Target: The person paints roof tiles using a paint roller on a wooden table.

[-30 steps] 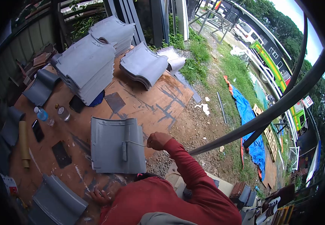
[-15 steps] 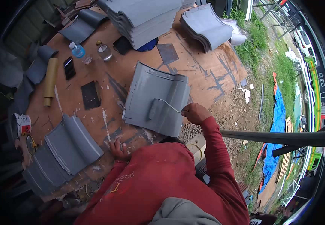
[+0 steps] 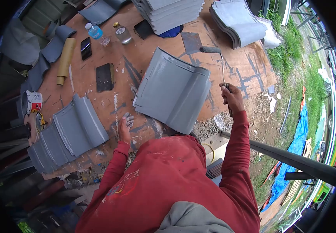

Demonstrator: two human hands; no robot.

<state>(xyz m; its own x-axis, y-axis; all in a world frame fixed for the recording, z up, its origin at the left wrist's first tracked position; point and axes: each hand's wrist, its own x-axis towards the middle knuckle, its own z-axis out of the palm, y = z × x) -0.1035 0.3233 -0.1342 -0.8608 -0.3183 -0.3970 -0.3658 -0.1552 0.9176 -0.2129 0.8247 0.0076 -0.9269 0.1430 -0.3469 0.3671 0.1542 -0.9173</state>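
Observation:
My right hand [image 3: 233, 97] is closed round the handle of a small paint roller [image 3: 210, 49], whose grey roller head is raised off to the right of the middle tile. A curved grey roof tile [image 3: 170, 91] lies on the wooden table [image 3: 127, 83] in front of me, its surface coated grey. To the left of that tile, my left hand [image 3: 125, 126] is held with fingers apart and nothing in it, near the table's front edge. Further left, overlapping grey tiles [image 3: 80, 124] rest at the table corner.
Stacked tiles [image 3: 172, 13] and another pile [image 3: 238, 23] stand at the back. A blue-labelled bottle [image 3: 94, 32], a clear bottle [image 3: 122, 34], a phone [image 3: 85, 48], a cardboard tube [image 3: 66, 62] and a paint can [image 3: 32, 101] are on the left. A metal bar [image 3: 284, 155] crosses at right.
The roller has come up off the middle tile and moved to its right with my right hand. My left hand has turned and its fingers show more. The whole view has shifted.

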